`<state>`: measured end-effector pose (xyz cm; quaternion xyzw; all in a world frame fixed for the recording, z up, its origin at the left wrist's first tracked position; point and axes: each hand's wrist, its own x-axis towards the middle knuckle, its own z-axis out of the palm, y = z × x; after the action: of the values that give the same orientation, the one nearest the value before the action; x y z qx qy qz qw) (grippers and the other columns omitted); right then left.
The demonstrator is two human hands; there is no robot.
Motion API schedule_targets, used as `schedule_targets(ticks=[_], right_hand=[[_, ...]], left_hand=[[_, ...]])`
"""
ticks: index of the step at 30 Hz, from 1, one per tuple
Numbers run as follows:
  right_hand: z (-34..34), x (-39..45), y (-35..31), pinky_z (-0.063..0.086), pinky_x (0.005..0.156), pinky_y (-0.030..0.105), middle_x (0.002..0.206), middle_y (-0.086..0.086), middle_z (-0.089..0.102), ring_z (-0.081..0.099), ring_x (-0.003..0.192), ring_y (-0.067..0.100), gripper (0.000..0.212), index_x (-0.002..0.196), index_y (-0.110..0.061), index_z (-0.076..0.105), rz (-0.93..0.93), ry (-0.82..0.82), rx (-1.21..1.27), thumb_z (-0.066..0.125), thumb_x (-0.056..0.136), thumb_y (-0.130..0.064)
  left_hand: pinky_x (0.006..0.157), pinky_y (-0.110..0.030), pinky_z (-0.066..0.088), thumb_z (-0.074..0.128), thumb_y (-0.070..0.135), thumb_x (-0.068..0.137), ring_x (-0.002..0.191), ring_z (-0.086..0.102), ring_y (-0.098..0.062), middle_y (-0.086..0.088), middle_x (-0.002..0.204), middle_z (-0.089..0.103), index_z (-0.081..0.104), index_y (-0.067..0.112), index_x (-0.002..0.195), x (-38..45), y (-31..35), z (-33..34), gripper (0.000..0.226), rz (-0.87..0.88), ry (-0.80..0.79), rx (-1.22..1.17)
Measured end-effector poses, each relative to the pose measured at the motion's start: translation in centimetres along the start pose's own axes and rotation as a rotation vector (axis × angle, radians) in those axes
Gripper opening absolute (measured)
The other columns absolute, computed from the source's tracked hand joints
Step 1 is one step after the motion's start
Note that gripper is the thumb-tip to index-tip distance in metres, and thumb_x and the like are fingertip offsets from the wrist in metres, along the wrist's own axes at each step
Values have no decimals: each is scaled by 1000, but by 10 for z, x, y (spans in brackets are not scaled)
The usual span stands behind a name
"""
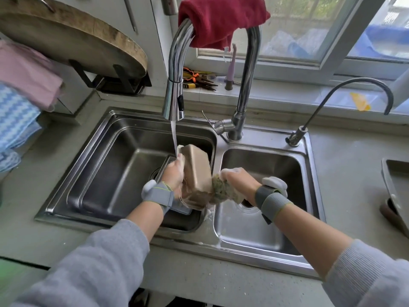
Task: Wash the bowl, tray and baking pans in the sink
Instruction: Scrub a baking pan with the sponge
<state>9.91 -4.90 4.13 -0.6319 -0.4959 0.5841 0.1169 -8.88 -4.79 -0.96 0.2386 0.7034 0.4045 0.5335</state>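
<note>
No readable text, label or number anywhere.

A domestic kitchen is shown. A stainless-steel double-basin sink (115,173) is set into a grey countertop (345,173) beneath a window (309,29). A tall pull-out faucet (174,85), draped with a red cloth (221,21), is seen running, and a smaller curved tap (345,91) is fitted beside it. A round wooden chopping board (73,36) is held in a rack, and folded cloths (20,103) are stacked at the left.
</note>
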Motion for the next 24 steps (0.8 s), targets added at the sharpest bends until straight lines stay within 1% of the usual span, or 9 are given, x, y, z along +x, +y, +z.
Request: schedule_targets(ticks=[2, 4, 7, 8, 13, 16, 19, 21, 24], right_hand=[[-2, 3, -4, 34, 47, 22, 63, 7, 54, 47, 51, 20, 22, 71, -9, 63, -19, 36, 51, 47, 85, -15], [-1, 10, -8, 34, 45, 18, 66, 4, 54, 48, 53, 17, 23, 74, -11, 65, -47, 101, 139, 46, 87, -14], [6, 23, -14, 33, 41, 16, 71, 3, 55, 47, 56, 15, 24, 90, -10, 68, -52, 163, 231, 44, 88, -14], [11, 30, -14, 32, 40, 16, 71, 2, 55, 46, 56, 15, 26, 93, -10, 69, -45, 174, 239, 44, 88, -14], [30, 49, -11, 32, 40, 19, 78, 7, 60, 47, 57, 18, 30, 97, -14, 72, -54, 207, 250, 44, 87, -19], [38, 61, -10, 31, 41, 22, 75, 5, 62, 46, 53, 20, 29, 93, -18, 72, -66, 249, 261, 44, 88, -19], [45, 70, -10, 30, 40, 21, 75, 3, 64, 45, 46, 14, 29, 91, -20, 73, -87, 282, 279, 44, 86, -18], [49, 72, -9, 29, 40, 21, 72, 2, 64, 44, 46, 14, 29, 88, -21, 73, -95, 316, 277, 47, 76, -28], [49, 72, -7, 32, 38, 22, 77, 4, 67, 53, 54, 19, 38, 89, -22, 73, -102, 366, 230, 43, 68, -33]], left_hand=[[95, -48, 47, 39, 49, 94, 107, 61, -37, -24, 114, 63, 60, 0, 113, 13, -9, -21, 56, -46, 92, 200], [90, -47, 51, 42, 43, 92, 95, 63, -36, -24, 103, 66, 64, -1, 102, 23, -19, -39, 50, -105, 112, 350], [72, -31, 44, 53, 15, 92, 84, 56, -24, -15, 89, 62, 61, 6, 84, 29, -23, -48, 14, -89, 0, 568], [71, -28, 41, 54, 10, 90, 84, 55, -23, -12, 86, 60, 58, 9, 79, 35, -23, -48, 12, -62, -27, 662], [64, -28, 36, 53, 10, 86, 74, 51, -27, -8, 75, 56, 46, 15, 65, 56, -24, -33, 23, 141, 54, 1013], [65, -29, 36, 47, 27, 91, 85, 61, -31, -5, 85, 64, 57, 17, 78, 74, -32, -28, 19, 273, 30, 1241], [67, -28, 34, 35, 46, 97, 91, 65, -30, -6, 87, 67, 62, 16, 81, 96, -47, -23, 43, 365, -23, 1342], [68, -29, 34, 33, 43, 99, 96, 65, -32, -8, 96, 69, 64, 17, 89, 103, -52, -18, 41, 372, -75, 1396], [72, -31, 37, 40, 23, 96, 104, 60, -35, -12, 111, 64, 61, 15, 105, 107, -59, -11, 24, 268, -149, 1353]])
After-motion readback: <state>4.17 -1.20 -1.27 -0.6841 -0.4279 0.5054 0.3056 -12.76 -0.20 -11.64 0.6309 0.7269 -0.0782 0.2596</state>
